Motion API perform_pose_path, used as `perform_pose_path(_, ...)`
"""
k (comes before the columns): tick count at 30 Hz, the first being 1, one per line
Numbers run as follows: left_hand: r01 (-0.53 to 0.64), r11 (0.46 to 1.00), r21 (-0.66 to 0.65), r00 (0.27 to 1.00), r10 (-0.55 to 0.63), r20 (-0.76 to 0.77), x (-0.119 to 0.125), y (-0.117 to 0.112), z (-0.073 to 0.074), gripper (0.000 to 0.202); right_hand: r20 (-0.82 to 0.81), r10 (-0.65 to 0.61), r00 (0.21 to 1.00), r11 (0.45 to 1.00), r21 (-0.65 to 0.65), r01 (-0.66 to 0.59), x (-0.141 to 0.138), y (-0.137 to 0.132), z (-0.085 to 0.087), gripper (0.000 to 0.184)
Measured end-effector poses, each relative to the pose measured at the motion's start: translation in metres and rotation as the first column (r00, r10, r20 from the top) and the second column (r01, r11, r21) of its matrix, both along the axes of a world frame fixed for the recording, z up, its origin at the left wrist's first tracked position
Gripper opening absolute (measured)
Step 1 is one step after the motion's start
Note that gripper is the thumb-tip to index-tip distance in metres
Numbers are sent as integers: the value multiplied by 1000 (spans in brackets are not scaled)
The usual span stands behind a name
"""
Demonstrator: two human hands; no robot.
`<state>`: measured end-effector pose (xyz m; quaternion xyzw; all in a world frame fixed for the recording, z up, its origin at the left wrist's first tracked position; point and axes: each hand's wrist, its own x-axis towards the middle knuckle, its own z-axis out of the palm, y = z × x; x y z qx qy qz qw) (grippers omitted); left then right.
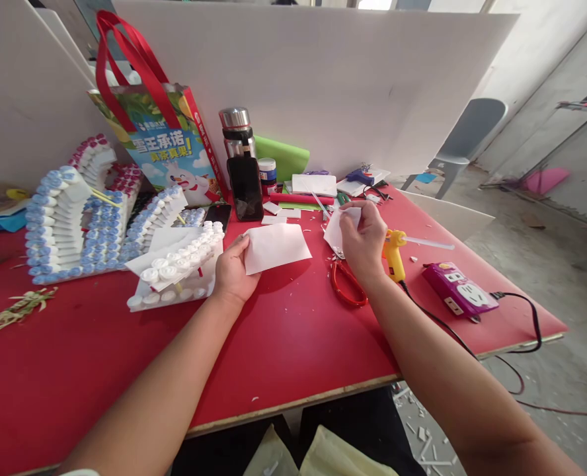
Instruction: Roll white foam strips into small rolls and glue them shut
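My left hand (238, 268) is closed on the left end of a flat white card (277, 248), thumb on top, held just above the red table. My right hand (365, 238) is closed in a pinch at a smaller white sheet (334, 233), which is partly hidden behind the fingers. Red-handled pliers (346, 285) lie just below the right hand. Close to its right side is a yellow glue gun (395, 254) with a clear glue stick. Beside my left wrist stands a white piece with rows of rolled white rosettes (174, 268).
Models with blue and white rosettes (55, 231) stand at left, near a gift bag (159, 145). A steel flask (236, 132) and a phone (244, 188) stand at the back. A purple power strip (459, 289) with a black cord sits near the right edge.
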<state>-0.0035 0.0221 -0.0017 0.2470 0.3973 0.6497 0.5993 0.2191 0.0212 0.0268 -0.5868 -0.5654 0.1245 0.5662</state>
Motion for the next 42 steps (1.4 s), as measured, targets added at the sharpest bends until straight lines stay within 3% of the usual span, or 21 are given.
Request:
perform_pose_path(2,13,999,-42,999,-12,38,0,-1,3,16,138,-20,990,999,51,13,-1,-1,-1,28)
perform_pose_path(6,48,995,-84,999,-46,26,0,-3,6,13,266,186,946,981,-5,-191,-5,3,-11,25)
perform_pose_path(10,34,999,-38,999,-35,-34,1,-3,5,15,187,236,953,970,18,-244,-11,3,-17,29)
perform_pose_path(14,-82,978,193,981,112,-155,6,-10,8,23,-16,248,969,969,11,-248,-17,-4,-12,34)
perform_pose_path(16,-45,954,296,926,151,-345,11,-18,11,26,-236,383,893,915,-36,-401,-22,-7,-9,40)
perform_pose_path(17,16,944,329,885,139,-443,15,-23,13,25,-358,457,814,863,-46,-504,-24,-9,-8,42)
perform_pose_path(19,271,899,345,820,-29,-571,22,-32,15,25,-542,547,638,745,-32,-666,-28,-11,-8,43)
perform_pose_path(20,395,856,333,774,-116,-622,25,-36,16,27,-599,558,575,705,-24,-709,-30,-11,-8,41)
perform_pose_path(22,532,782,324,680,-167,-714,29,-42,18,28,-690,521,503,672,-33,-740,-32,-10,-10,33)
perform_pose_path(24,528,772,353,650,-100,-754,29,-44,20,24,-776,431,461,675,-62,-735,-31,-6,-13,25)
perform_pose_path(26,431,808,401,661,20,-750,25,-42,21,25,-839,347,420,679,-84,-729,-28,-2,-17,22)
perform_pose_path(29,215,858,466,704,195,-683,15,-31,18,28,-850,325,415,646,-121,-753,-23,3,-20,21)
perform_pose_path(32,56,923,381,826,171,-537,7,-16,10,34,-833,356,423,610,-136,-780,-20,4,-19,22)
perform_pose_path(34,77,954,289,898,60,-436,4,-8,5,40,-833,354,425,620,-131,-774,-19,3,-17,23)
perform_pose_path(38,98,963,250,901,21,-433,6,-6,1,40,-809,356,467,637,-155,-755,-17,2,-14,24)
perform_pose_path(42,202,956,212,901,-96,-423,10,-13,3,46,-799,398,451,571,-169,-803,-14,2,-13,26)
